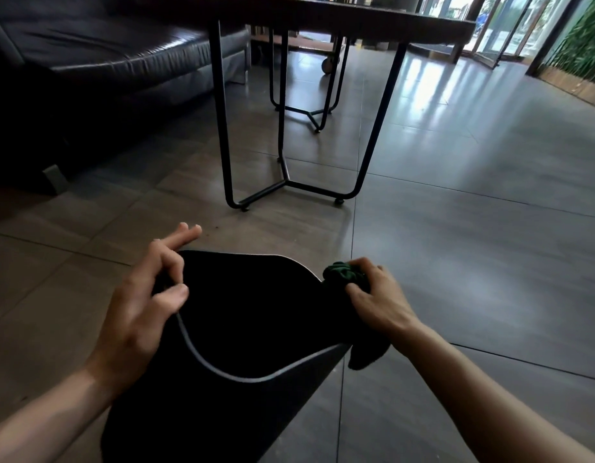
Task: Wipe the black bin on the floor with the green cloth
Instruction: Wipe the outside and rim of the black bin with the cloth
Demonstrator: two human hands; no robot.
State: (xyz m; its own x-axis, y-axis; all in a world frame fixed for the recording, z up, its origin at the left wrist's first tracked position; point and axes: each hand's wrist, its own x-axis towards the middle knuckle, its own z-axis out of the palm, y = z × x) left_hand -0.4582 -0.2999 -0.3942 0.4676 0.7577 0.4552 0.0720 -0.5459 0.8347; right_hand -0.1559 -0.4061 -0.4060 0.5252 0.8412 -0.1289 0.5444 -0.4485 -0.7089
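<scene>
L hand (149, 295) pinches black bin (242, 312) rim w/ thumb & finger, R hand (376, 295) fist closed on green cloth (342, 274) against bin's side.

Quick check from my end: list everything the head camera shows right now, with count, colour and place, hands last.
black bin: one, black with a pale rim edge, on the floor at bottom centre, between the hands.
green cloth: one, dark green, bunched against the bin's right side.
table: one, dark top on black metal legs, straight ahead.
sofa: one, black leather, upper left.
floor: grey tiles, throughout.
glass doors: bright, upper right.
green plant wall: one, far right.
left hand: one, pinching the bin's left rim.
right hand: one, gripping the cloth.
</scene>
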